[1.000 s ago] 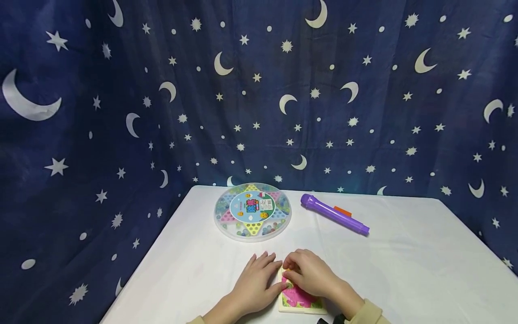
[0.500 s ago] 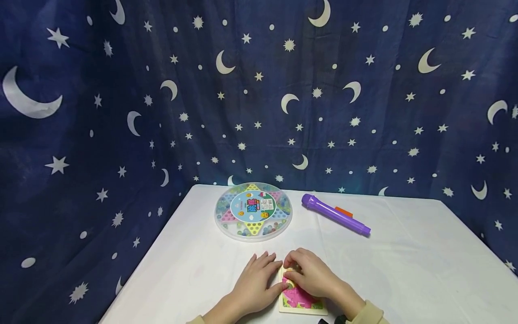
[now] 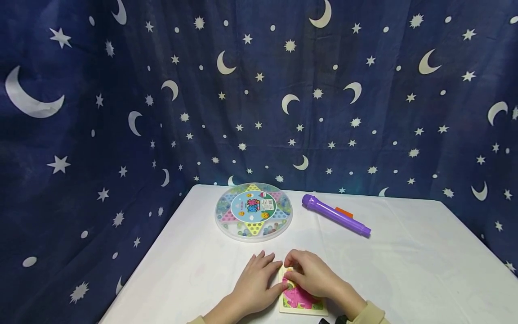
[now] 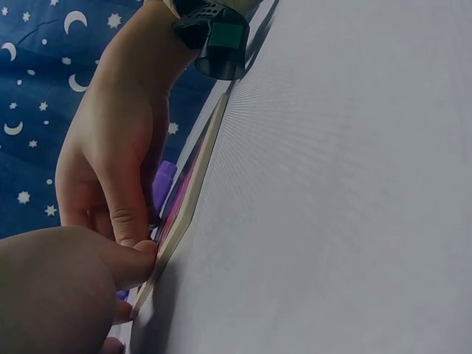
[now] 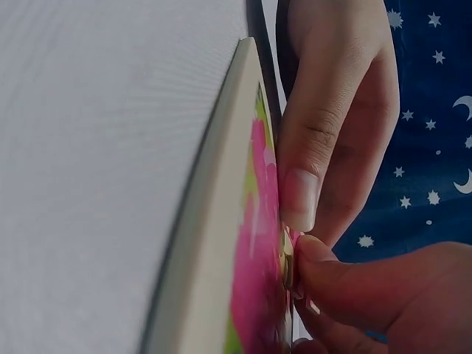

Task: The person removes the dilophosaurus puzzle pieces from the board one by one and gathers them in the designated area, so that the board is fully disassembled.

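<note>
A small jigsaw puzzle (image 3: 301,299) in a pale wooden tray, printed pink and green, lies flat near the table's front. My left hand (image 3: 256,285) rests along its left side, fingers stretched out, the thumb on the tray's edge. Over the puzzle's upper part, my right hand (image 3: 311,273) curls its thumb and fingers together. In the right wrist view it pinches a small puzzle piece (image 5: 288,258), which stands tilted at the puzzle's surface beside the left thumb. The right hand hides the upper right of the puzzle.
A round Chinese checkers set (image 3: 252,231) with marbles under a clear lid lies further back. To its right is a purple toy microphone (image 3: 336,215) with an orange piece (image 3: 344,212) beside it. A dark starry curtain (image 3: 259,112) hangs behind the white table (image 3: 404,270).
The hands and the puzzle keep nearly the same positions; the right hand's fingers shift only very slightly. The head view has drifted a little.
</note>
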A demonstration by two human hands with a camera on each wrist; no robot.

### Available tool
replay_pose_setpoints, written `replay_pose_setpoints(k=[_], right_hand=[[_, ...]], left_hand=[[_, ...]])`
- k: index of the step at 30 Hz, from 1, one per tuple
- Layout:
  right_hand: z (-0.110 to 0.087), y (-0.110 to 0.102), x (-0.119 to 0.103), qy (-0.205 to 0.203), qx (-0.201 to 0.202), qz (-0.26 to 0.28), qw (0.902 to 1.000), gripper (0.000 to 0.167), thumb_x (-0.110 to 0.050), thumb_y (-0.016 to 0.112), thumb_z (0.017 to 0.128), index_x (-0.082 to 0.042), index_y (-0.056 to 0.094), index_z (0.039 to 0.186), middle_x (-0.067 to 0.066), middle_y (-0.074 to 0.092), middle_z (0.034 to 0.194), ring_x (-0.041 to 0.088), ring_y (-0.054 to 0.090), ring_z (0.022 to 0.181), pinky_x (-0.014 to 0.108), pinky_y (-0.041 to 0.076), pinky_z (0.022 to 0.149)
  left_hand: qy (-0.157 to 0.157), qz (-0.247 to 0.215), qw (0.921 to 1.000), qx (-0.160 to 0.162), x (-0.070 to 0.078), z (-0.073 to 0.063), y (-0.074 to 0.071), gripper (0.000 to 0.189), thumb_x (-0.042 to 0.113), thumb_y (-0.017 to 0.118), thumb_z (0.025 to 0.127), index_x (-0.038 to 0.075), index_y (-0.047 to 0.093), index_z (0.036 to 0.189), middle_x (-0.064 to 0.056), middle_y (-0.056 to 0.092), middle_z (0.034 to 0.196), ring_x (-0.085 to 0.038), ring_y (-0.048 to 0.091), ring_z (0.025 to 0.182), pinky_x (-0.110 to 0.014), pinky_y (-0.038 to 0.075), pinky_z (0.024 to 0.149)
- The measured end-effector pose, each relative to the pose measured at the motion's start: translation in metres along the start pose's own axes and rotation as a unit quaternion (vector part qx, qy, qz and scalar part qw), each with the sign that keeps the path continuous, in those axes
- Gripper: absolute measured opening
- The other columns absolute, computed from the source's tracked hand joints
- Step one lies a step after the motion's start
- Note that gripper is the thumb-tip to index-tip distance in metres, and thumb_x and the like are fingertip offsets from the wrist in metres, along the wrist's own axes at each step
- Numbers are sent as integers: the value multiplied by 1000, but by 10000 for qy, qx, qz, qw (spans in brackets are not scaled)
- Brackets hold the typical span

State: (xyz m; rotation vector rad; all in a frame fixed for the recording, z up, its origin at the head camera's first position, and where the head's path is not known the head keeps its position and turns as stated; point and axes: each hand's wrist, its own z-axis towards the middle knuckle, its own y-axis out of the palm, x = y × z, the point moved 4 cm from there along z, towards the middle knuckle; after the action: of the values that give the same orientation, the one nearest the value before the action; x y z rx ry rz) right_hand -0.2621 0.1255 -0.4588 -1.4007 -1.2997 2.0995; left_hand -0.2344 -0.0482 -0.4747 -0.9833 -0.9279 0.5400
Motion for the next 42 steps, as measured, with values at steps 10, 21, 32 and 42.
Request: replay_pose_setpoints(k=[10, 21, 32, 42], right_hand=[[-1, -3, 2, 93, -152, 178, 9997, 19, -31, 77, 93, -21, 73, 109, -17, 60, 90, 7, 53, 77, 29, 49, 71], [-1, -7, 2, 140, -282, 501, 9983, 16, -32, 75, 95, -28, 72, 110, -15, 59, 77, 7, 53, 69, 26, 46, 63], [-2, -15, 10, 199, -167, 889, 9957, 13, -22, 68, 100, -21, 70, 112, -12, 64, 86, 11, 58, 74, 27, 50, 67], [-6, -36, 26, 395, 94, 740, 9964, 15, -21, 69, 100, -18, 71, 114, -9, 64, 89, 13, 59, 80, 30, 51, 71]], left_hand=[[45, 23, 9999, 103, -1, 1, 1, 54, 54, 66, 95, 20, 66, 137, -11, 59, 143, -39, 44, 141, -58, 30, 118], [53, -40, 9999, 99, -3, 1, 1, 53, 56, 64, 95, 22, 66, 137, -10, 59, 143, -38, 44, 141, -58, 30, 118], [-84, -266, 9996, -67, -5, 2, 1, 56, 55, 64, 96, 16, 67, 135, -9, 57, 146, -37, 41, 143, -56, 27, 119], [-104, -234, 9997, -23, -7, 0, 1, 56, 55, 65, 95, 16, 68, 135, -8, 57, 146, -35, 43, 143, -53, 29, 120]])
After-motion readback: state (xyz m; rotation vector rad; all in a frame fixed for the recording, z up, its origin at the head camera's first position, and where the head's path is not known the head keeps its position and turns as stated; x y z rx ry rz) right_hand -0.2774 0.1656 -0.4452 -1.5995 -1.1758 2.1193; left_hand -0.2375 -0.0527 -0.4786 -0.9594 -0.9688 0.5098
